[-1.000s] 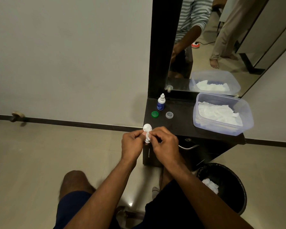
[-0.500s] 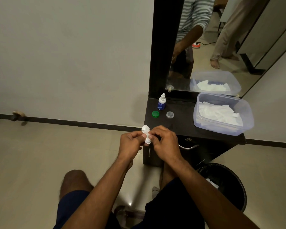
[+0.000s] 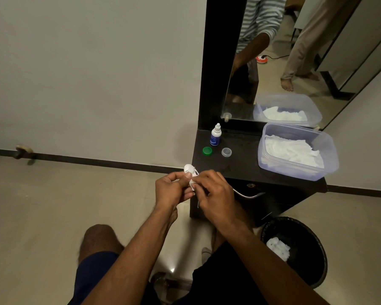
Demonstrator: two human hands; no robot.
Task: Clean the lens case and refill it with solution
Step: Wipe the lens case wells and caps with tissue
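White lens case (image 3: 189, 168) — left hand (image 3: 171, 190), right hand (image 3: 215, 194) gripping

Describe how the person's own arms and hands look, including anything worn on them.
Both forearms are bare up to where they leave the bottom of the picture: no sleeves show on them. The left hand and the right hand wear no gloves, and no rings, watch or bracelet can be seen. Dark blue shorts cover the thigh below the left arm.

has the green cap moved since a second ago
No. The green cap sits in the same spot beside the clear cap, in front of the bottle.
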